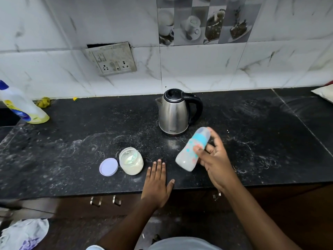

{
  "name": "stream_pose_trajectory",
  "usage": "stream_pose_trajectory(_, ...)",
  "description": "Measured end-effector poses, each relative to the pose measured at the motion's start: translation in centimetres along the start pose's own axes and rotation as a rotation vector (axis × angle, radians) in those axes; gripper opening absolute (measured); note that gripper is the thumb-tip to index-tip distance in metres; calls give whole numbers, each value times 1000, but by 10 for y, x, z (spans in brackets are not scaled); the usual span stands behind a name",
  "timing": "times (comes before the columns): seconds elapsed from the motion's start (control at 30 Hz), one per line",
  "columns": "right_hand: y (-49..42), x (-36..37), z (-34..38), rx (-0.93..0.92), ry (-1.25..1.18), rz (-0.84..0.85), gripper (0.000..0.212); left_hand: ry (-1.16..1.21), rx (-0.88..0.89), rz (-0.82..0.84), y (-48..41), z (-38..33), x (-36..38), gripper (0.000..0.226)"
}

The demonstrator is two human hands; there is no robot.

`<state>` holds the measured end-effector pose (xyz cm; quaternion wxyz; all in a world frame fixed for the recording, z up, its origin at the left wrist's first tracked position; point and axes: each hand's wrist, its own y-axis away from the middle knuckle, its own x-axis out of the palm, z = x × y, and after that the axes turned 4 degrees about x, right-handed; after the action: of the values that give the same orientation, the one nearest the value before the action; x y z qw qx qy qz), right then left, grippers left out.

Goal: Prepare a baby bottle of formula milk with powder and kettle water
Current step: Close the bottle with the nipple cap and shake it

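Blue-collared baby bottle [185,158] tilting, blurred, perhaps shaking, right hand [216,159] gripping it, left hand [157,181] lying flat, fingers straight, on black counter [72,150]

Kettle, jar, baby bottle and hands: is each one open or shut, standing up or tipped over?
Kettle: upright, lid shut.
Powder jar: upright, open, scoop inside.
Jar lid: off, flat beside the jar.
Baby bottle: tilted, cap on, milky inside.
Right hand: grips the baby bottle.
Left hand: flat on the counter.
Cleaner bottle: cap on.
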<state>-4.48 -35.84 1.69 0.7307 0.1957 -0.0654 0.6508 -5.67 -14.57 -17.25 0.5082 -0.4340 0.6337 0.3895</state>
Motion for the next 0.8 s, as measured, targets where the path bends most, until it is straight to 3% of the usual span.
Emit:
stream_pose_trajectory(0.07,1,0,1,-3,-13,-6,78,-5,-4,-2,0,0,-2,83)
stream_pose_trajectory(0.17,-3,-6,3,-27,-89,-89,69,-13,-9,4,0,-1,-3,84)
stream_pose_trajectory(0.27,-5,-6,5,-7,-32,-23,79,-5,-9,10,0,-1,-4,84)
stream_pose_trajectory(0.37,-8,-8,6,-47,-88,-117,71,-16,-7,0,0,-1,-2,83)
stream_pose_trajectory(0.5,-4,-5,2,-3,24,15,76,-21,-5,-3,0,0,0,83)
stream_pose_trajectory(0.6,-6,-9,2,-29,-89,-113,66,-8,-9,19,-1,-1,-2,84)
stream_pose_trajectory(0.73,-3,-6,0,6,-37,-36,73,1,-7,32,2,-2,-5,85)
stream_pose_trajectory(0.8,-4,-8,0,-26,-99,-110,68,-6,-10,20,1,-2,-6,84)
